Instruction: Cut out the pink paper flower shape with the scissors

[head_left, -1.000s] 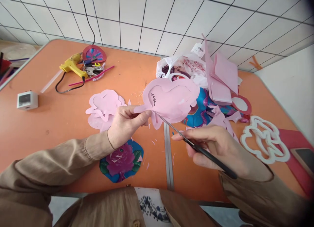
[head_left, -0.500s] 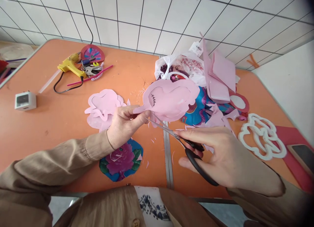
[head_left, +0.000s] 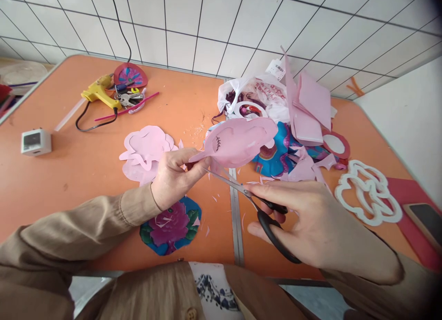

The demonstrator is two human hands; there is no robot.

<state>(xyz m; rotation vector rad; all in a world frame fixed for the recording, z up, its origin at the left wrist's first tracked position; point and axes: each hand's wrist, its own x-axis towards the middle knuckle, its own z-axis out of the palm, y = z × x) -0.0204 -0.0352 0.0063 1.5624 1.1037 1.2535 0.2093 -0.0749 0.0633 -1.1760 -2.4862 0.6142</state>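
Note:
My left hand [head_left: 179, 175] pinches the narrow left end of a pink foam-like cutout [head_left: 243, 138] between thumb and fingers. The cutout has a wavy edge, a drawn outline and a dark leafy sprig mark, and it is held tilted above the table. My right hand [head_left: 304, 218] grips black-handled scissors [head_left: 250, 195]. Their blades are parted and point left at the cutout's lower edge, close to my left thumb. Below my left wrist lies a fabric piece with a purple flower [head_left: 171, 225]. More pink cutouts [head_left: 145, 149] are piled beyond my left hand.
A yellow glue gun [head_left: 100, 92] with a cord lies at the back left, near a white cube-shaped adapter [head_left: 36, 142]. Folded pink sheets [head_left: 311, 108] stand by a plastic bag [head_left: 272, 94]. White scalloped frames [head_left: 368, 193] and a phone [head_left: 424, 221] are at right.
The pink cutout has tilted flatter, its upper edge lowered and its right end drawn slightly left. The scissors and my right hand have shifted slightly.

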